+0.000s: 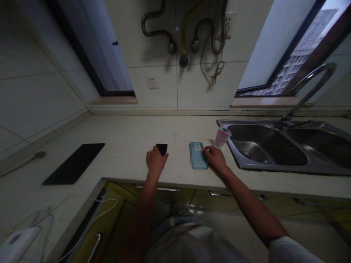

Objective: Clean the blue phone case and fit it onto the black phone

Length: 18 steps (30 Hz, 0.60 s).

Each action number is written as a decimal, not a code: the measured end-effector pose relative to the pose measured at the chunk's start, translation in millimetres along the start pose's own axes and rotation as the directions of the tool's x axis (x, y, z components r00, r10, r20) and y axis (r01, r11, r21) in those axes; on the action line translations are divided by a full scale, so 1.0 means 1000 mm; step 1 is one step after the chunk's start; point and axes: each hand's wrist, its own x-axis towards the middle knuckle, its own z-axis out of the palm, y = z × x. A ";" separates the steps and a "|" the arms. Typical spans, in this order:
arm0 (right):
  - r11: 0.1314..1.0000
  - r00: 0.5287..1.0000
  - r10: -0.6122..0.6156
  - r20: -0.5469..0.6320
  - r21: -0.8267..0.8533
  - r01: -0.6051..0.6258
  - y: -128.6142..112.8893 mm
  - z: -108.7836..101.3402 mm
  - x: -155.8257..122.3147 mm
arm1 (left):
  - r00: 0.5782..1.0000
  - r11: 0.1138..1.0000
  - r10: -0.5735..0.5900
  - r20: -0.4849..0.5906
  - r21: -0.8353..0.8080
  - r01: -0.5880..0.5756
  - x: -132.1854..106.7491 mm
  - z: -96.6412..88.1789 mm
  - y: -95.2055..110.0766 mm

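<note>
- The left grip [157, 159] is found closed over a black phone [162, 148], the fingers being bent at its left side and the thumb laid along its right; the far end is left exposed.
- The right grip [216, 157] is placed at the right edge of a light-blue phone case [199, 159], thumb and finger set near the camera cutouts; whether the edge is pinched or merely touched cannot be told.
- The case is positioned on the counter [131, 133], right of the phone, with its near end close to the front edge; its lower left part is blurred.
- Phone and case are separated by a strip of counter. A wider stretch is seen behind both, reaching the tiled wall [164, 98], and another is seen left of the phone.
- Movement to the right is bounded by a plastic cup [222, 136], tilted, just beside the rim of the steel sink [234, 160].
- At far left, a black mat [75, 164] is noted, well apart from the left grip.
- Counted: phone, one; case, one; cup, one; mat, one; sink basins, two; faucet [309, 91], one; wall sockets [152, 82], two; windows [93, 47], two.
</note>
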 end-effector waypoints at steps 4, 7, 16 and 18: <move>0.999 1.000 -0.031 -0.006 0.029 0.031 0.000 -0.001 -0.002 | 0.991 0.990 -0.076 0.109 -0.113 0.088 0.020 -0.015 -0.005; 0.997 0.999 -0.052 -0.005 0.050 0.052 0.001 -0.001 -0.003 | 0.972 0.935 -0.124 0.199 -0.304 0.181 0.027 -0.020 -0.005; 0.989 0.994 -0.105 0.025 0.103 0.102 0.000 -0.002 -0.007 | 0.815 0.125 0.128 0.565 -0.824 0.552 0.017 0.003 0.004; 0.988 0.993 -0.110 0.032 0.111 0.105 0.000 -0.002 -0.007 | 0.820 -0.059 0.133 0.557 -0.821 0.568 0.017 0.007 0.014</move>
